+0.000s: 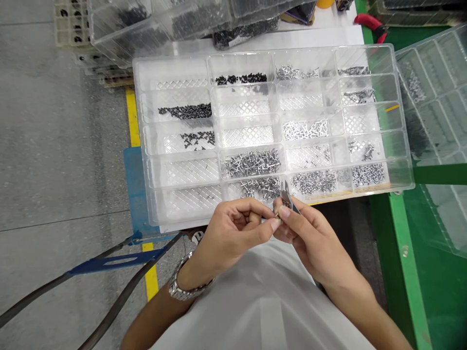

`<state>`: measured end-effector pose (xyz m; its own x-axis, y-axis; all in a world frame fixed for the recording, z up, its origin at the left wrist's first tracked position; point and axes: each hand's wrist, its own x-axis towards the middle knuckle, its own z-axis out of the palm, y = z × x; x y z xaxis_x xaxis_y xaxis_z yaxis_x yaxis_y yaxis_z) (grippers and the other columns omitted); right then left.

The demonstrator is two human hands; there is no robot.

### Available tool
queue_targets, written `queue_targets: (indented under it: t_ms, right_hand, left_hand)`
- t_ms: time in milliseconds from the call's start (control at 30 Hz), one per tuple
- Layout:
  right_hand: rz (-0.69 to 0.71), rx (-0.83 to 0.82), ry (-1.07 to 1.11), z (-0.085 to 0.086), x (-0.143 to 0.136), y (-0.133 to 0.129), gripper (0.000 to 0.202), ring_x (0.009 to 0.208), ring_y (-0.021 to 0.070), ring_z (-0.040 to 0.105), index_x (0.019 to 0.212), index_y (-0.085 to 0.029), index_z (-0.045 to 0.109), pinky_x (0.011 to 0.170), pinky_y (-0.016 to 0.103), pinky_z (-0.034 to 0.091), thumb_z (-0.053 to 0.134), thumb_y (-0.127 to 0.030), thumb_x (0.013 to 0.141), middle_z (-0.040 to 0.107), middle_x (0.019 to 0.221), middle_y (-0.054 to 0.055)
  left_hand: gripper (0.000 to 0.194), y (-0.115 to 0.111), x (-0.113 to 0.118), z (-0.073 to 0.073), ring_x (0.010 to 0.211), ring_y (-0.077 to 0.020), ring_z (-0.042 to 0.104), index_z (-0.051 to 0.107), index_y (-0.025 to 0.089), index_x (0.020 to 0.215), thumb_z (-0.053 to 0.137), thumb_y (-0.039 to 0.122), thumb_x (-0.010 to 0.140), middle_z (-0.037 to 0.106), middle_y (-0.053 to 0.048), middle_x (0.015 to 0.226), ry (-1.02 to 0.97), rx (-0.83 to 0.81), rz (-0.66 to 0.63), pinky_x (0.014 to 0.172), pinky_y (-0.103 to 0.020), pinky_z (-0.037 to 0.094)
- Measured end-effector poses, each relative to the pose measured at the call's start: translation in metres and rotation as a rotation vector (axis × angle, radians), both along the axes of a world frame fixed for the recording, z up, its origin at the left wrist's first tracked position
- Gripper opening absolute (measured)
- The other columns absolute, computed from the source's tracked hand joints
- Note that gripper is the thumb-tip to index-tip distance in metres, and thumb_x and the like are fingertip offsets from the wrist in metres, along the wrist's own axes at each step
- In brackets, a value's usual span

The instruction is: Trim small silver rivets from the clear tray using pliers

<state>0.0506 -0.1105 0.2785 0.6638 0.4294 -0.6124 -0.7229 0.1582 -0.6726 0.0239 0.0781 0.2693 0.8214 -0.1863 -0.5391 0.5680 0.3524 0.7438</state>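
My left hand [237, 231], with a metal watch on its wrist, pinches a tiny brass-coloured piece [278, 215] between thumb and forefinger. My right hand [301, 226] touches the same piece with its thumb tip and has its fingers wrapped round a small metal tool [286, 194], whose pointed jaws stick out upward. Both hands meet at the front edge of a clear compartment tray [217, 141]. Silver screws [260, 188] lie in the compartment just beyond my fingertips. The tool's handles are mostly hidden.
More clear trays [441, 87] lie on the green surface at the right. Stacked trays [160, 29] stand at the back left. Red-handled pliers [370, 24] rest at the back right. A blue frame with dark bars [116, 262] is at the lower left.
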Motion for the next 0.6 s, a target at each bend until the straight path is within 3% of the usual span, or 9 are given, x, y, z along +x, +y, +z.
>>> queue_targets:
  t_ms: [333, 600]
  right_hand:
    - [-0.082, 0.169, 0.136, 0.002, 0.001, 0.005, 0.024, 0.071, 0.0136, 0.034, 0.096, -0.021, 0.071, 0.067, 0.029, 0.031, 0.077, -0.039, 0.109, 0.041, 0.077, -0.004]
    - [-0.113, -0.067, -0.122, -0.003, -0.01, 0.005, 0.023, 0.075, 0.0165, 0.043, 0.101, -0.025, 0.07, 0.073, 0.034, 0.036, 0.069, -0.044, 0.113, 0.05, 0.081, -0.002]
  left_hand:
    - [0.015, 0.0, 0.003, 0.001, 0.06, -0.0103, 0.027, 0.083, 0.02, 0.082, 0.097, 0.024, 0.082, 0.033, 0.008, 0.06, 0.019, -0.06, 0.058, 0.059, -0.028, 0.033]
    - [0.019, 0.001, -0.001, 0.001, 0.061, -0.0104, 0.03, 0.082, 0.021, 0.085, 0.094, 0.036, 0.089, 0.039, 0.006, 0.062, 0.007, -0.02, 0.05, 0.058, -0.027, 0.029]
